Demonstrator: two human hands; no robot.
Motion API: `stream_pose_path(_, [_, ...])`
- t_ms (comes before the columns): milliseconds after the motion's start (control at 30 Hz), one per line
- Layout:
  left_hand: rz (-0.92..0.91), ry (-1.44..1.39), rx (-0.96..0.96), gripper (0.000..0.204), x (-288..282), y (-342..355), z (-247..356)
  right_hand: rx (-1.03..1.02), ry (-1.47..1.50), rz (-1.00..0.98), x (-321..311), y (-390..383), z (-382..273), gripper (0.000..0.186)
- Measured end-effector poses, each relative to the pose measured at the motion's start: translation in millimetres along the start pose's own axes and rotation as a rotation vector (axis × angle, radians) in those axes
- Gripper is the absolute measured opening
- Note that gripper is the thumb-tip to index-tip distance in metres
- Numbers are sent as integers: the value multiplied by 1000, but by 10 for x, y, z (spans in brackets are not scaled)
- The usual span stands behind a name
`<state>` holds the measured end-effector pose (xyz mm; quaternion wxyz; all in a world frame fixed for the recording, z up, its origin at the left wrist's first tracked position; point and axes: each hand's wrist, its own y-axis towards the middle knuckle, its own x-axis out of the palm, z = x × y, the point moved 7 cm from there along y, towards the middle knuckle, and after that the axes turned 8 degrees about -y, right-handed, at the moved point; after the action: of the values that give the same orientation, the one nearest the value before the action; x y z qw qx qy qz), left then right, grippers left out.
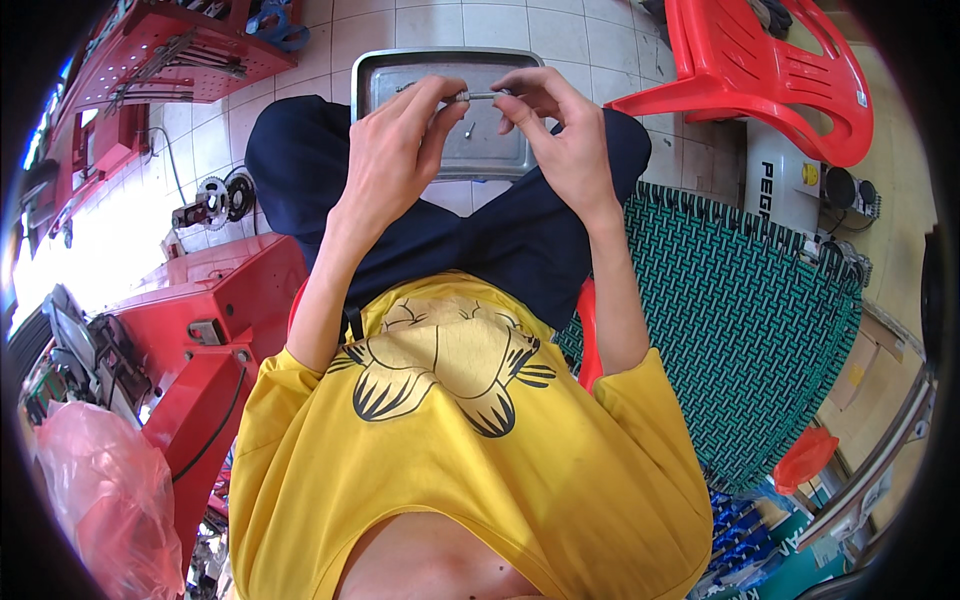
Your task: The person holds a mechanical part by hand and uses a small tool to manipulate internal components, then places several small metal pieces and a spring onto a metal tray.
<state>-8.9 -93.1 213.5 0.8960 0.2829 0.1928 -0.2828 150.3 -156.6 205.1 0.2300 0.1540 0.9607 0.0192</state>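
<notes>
A thin metal rod, bolt-like with thicker ends (482,96), is held level between my two hands above a grey metal tray (400,62). My left hand (395,140) pinches its left end with thumb and fingers. At the other end, the fingertips of my right hand (565,140) close on it. Inside the tray, just below the rod, lies a small metal piece like a bolt or pin (469,131). More small parts may lie behind my left fingers, but I cannot make them out.
A red plastic chair (770,75) stands at the far right, beside a green woven lounger (740,330). Red metal equipment (220,290) is close on my left, with a chainring-like sprocket (213,200) on the tiled floor beyond. A pink plastic bag (105,490) hangs lower left.
</notes>
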Motion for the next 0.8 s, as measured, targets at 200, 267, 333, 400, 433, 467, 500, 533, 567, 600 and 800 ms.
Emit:
stream_pose_path(200, [-39,-137,-163,14,33,-3,-91,-158,-158,74,-99,6,-40,19])
stream_pose_path(267, [-44,-172,-167,14,54,-16,-115,-159,-186,80,-112,9,-65,19])
stream_pose_path(333, [-50,-209,-191,15,59,-17,-126,-141,-206,63,-106,24,-78,19])
stream_pose_path(400, [-54,-231,-198,15,64,-18,-132,-102,-222,30,-96,27,-71,19])
stream_pose_path(433, [-54,-235,-193,15,66,-16,-134,-102,-214,26,-91,26,-65,19])
stream_pose_path(467, [-54,-238,-188,15,68,-15,-134,-102,-207,22,-82,27,-56,19])
stream_pose_path(500, [-55,-254,-193,15,72,-19,-136,-102,-198,17,-76,28,-50,19])
stream_pose_path(533, [-56,-270,-198,15,77,-24,-139,-97,-201,11,-73,25,-47,19])
stream_pose_path(567, [-56,-286,-202,15,81,-28,-142,-92,-204,4,-71,22,-45,19])
stream_pose_path(600, [-58,-290,-205,15,82,-27,-141,-87,-208,-3,-70,20,-43,19])
stream_pose_path(800, [-62,-314,-208,15,82,-24,-149,-84,-128,-20,-20,10,-27,16])
